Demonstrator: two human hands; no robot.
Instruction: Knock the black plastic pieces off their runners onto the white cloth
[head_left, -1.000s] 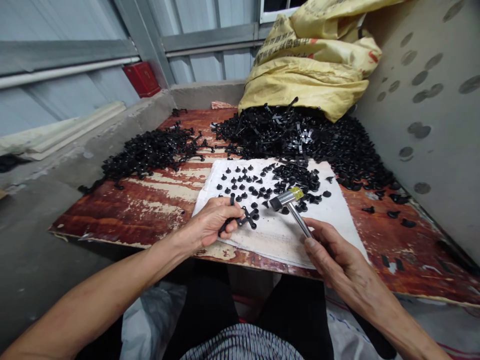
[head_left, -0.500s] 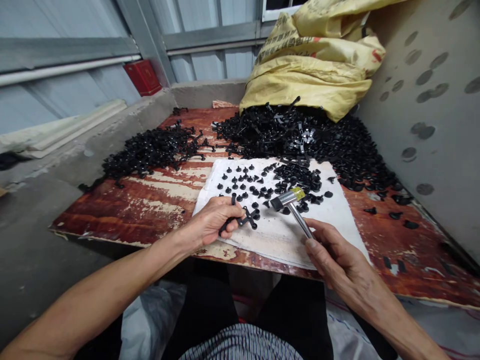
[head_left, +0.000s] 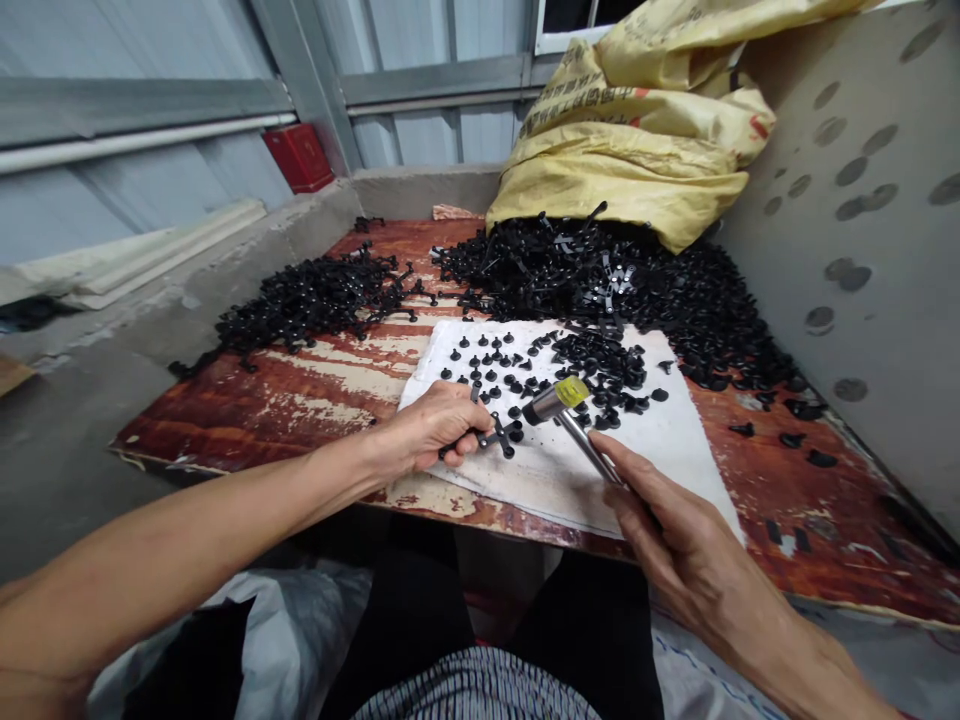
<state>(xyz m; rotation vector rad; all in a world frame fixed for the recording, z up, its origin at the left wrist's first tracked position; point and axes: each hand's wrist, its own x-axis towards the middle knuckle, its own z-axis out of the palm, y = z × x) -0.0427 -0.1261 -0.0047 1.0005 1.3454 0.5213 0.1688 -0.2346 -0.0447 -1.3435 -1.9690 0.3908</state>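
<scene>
My left hand (head_left: 442, 430) is closed around a black cross-shaped linked piece (head_left: 498, 436), whose arms stick out past the fingertips over the white cloth (head_left: 555, 495). In my right hand (head_left: 667, 510) is the metal handle of a small hammer (head_left: 553, 400), with a dark face on the left and a yellow one on the right. The dark face hangs close to the right of the cross-shaped piece; I cannot tell whether they touch. Small black round-based studs (head_left: 491, 376) stand in loose rows on the cloth, and more lie heaped (head_left: 600, 365) behind the hammer.
A yellow woven sack (head_left: 622, 170) spills a large pile of black parts (head_left: 555, 265) at the back. Another pile (head_left: 315, 300) lies on the left of the worn red-brown table (head_left: 247, 420). A spotted panel (head_left: 847, 260) borders the right, and a red box (head_left: 298, 158) sits on the ledge.
The hammer head has moved slightly left toward the cross-shaped piece, and its handle has tilted. My left hand keeps its hold. The whole view has shifted a little.
</scene>
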